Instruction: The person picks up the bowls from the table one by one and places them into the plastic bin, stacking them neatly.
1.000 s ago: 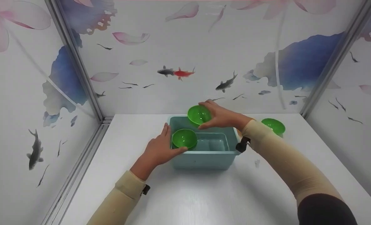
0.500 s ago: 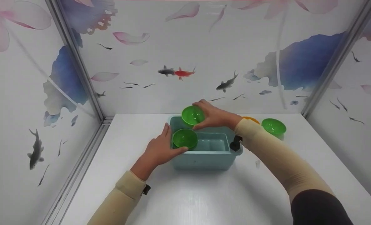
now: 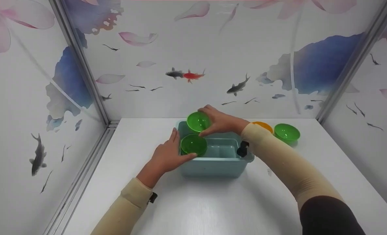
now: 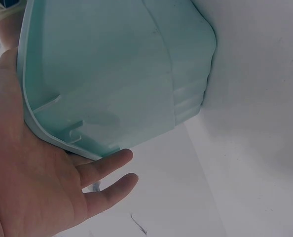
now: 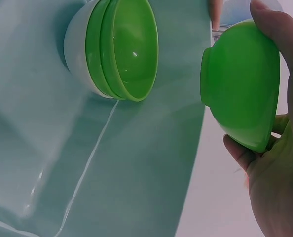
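My right hand (image 3: 220, 121) holds a green bowl (image 3: 196, 122) by its rim, thumb on the near side and fingers on the far side. The bowl is raised over the back left of a light blue plastic bin (image 3: 213, 168). Inside the bin at the left stands a stack of bowls (image 3: 193, 143); the right wrist view shows green bowls (image 5: 129, 54) nested in a white one (image 5: 77, 49). My left hand (image 3: 167, 155) rests against the bin's front left corner, fingers straight along its side, thumb at the front rim. The left wrist view shows its fingertips (image 4: 122, 157) just past the rim.
On the white table (image 3: 193, 205), right of the bin, sit another green bowl (image 3: 287, 133) and an orange bowl (image 3: 265, 126), partly hidden by my right sleeve. Printed white panels (image 3: 141, 104) enclose the table at the back and sides, with metal posts at the corners.
My right hand has moved left with the green bowl, bringing it above the stack's far side. More of the orange bowl shows now. My left hand has stayed at the bin's corner.
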The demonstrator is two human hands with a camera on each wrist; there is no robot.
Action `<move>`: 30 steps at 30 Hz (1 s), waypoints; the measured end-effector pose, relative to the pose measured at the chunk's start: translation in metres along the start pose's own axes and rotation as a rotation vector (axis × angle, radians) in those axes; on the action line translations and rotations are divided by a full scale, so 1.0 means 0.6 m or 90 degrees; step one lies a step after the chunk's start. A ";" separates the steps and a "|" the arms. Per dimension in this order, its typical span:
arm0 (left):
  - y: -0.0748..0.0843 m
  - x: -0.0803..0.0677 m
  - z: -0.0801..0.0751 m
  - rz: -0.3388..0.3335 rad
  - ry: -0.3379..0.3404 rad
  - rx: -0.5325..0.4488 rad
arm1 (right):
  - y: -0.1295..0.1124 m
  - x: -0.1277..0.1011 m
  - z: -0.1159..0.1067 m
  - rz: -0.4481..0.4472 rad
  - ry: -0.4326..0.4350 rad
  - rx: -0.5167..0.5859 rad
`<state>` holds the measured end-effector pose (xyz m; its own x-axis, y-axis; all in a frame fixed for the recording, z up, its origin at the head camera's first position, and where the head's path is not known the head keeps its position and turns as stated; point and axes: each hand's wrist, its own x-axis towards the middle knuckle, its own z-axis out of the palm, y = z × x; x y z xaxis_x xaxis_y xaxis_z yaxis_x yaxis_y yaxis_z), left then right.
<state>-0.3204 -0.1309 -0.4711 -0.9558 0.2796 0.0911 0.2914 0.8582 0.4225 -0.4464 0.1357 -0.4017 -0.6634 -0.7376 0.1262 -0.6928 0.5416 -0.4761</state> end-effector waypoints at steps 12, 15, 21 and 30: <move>-0.002 0.003 0.003 0.004 0.006 0.013 | -0.003 0.015 0.022 0.016 -0.079 -0.007; -0.002 0.005 0.004 0.001 0.005 0.012 | -0.005 0.016 0.025 0.029 -0.096 -0.014; -0.001 0.003 0.002 -0.005 -0.004 0.014 | -0.005 0.022 0.029 0.039 -0.115 -0.036; -0.003 0.002 0.003 -0.002 -0.002 0.015 | 0.008 0.032 0.044 0.014 -0.130 -0.061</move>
<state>-0.3219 -0.1313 -0.4734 -0.9567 0.2776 0.0873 0.2889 0.8694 0.4009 -0.4551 0.1139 -0.4244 -0.6137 -0.7867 -0.0669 -0.7096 0.5868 -0.3901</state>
